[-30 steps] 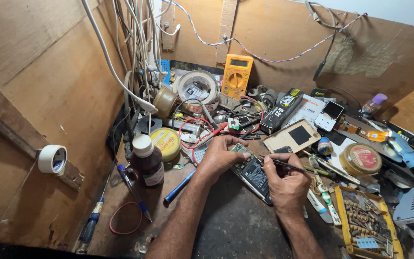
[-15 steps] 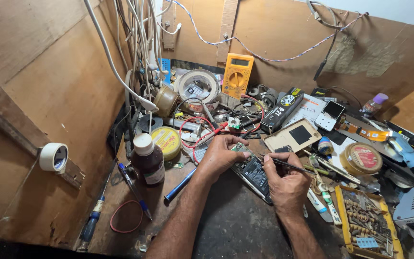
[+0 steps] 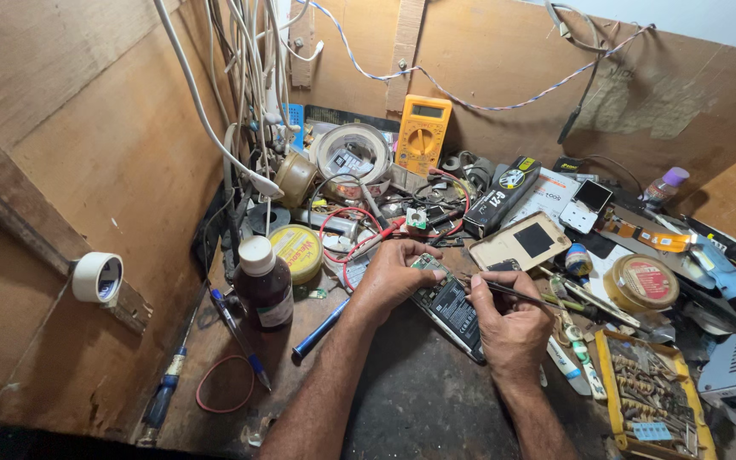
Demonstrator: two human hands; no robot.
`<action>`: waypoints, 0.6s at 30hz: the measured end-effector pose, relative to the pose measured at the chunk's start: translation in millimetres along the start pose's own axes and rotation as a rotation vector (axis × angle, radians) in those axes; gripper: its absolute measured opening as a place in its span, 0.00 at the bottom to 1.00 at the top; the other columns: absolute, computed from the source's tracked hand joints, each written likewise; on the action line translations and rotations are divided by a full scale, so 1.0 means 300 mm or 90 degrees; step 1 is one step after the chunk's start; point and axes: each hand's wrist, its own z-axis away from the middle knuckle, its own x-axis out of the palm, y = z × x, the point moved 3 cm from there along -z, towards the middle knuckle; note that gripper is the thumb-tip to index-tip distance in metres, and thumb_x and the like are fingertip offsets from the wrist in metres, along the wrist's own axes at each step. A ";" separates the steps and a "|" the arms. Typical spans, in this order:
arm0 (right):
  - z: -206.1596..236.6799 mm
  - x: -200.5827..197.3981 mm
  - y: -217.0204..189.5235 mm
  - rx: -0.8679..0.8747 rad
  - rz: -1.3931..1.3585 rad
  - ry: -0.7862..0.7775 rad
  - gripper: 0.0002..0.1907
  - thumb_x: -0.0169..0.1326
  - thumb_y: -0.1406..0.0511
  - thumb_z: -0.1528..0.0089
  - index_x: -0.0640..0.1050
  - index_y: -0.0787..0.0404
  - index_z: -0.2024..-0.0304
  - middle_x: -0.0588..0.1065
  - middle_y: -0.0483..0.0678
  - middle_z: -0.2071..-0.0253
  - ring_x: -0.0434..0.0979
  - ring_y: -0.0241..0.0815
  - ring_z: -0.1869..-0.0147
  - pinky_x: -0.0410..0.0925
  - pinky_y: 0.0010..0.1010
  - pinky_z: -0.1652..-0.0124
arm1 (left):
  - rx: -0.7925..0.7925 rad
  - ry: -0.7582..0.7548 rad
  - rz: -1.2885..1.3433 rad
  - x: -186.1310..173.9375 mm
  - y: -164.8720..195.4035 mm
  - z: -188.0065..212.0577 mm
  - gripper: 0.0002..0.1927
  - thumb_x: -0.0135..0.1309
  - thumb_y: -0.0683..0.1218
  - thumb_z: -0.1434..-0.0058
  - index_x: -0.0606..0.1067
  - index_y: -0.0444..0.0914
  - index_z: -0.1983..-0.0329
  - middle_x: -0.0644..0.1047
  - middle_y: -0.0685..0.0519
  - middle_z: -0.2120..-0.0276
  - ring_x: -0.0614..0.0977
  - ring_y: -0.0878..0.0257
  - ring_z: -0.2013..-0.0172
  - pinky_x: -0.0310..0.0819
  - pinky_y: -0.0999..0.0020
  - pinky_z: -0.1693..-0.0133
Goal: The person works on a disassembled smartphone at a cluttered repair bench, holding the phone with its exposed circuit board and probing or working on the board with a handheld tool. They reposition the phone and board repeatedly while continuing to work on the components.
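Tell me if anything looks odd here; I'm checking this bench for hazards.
The phone lies opened, its insides bare, between the left hand and the right hand, which holds tweezers. Loose red wires sprawl over the clutter beside it.

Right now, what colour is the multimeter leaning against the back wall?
Yellow-orange multimeter, clearest in the head view.

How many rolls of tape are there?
2 for sure: a small white tape roll on the left wooden wall, and a big tape roll at the back beside the yellow multimeter. Clutter may hide more.
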 end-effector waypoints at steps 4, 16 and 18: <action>-0.001 0.001 -0.001 0.004 0.001 0.003 0.06 0.60 0.69 0.37 0.78 0.66 0.59 0.80 0.46 0.69 0.79 0.30 0.66 0.71 0.20 0.66 | 0.003 -0.005 0.020 0.000 -0.002 -0.001 0.21 0.66 0.37 0.50 0.79 0.30 0.51 0.83 0.50 0.64 0.83 0.67 0.65 0.78 0.73 0.61; 0.001 0.001 -0.003 0.001 -0.003 -0.005 0.06 0.60 0.69 0.36 0.79 0.66 0.59 0.80 0.46 0.69 0.79 0.29 0.66 0.71 0.20 0.66 | 0.008 0.035 -0.027 0.005 -0.019 -0.012 0.21 0.71 0.41 0.54 0.81 0.30 0.56 0.84 0.51 0.67 0.83 0.68 0.68 0.78 0.73 0.64; 0.001 0.002 -0.005 -0.007 -0.009 -0.007 0.06 0.60 0.69 0.36 0.79 0.66 0.59 0.80 0.46 0.69 0.79 0.29 0.66 0.71 0.20 0.66 | 0.018 0.034 -0.026 0.006 -0.026 -0.018 0.21 0.71 0.41 0.54 0.81 0.30 0.57 0.84 0.51 0.67 0.83 0.68 0.68 0.78 0.72 0.64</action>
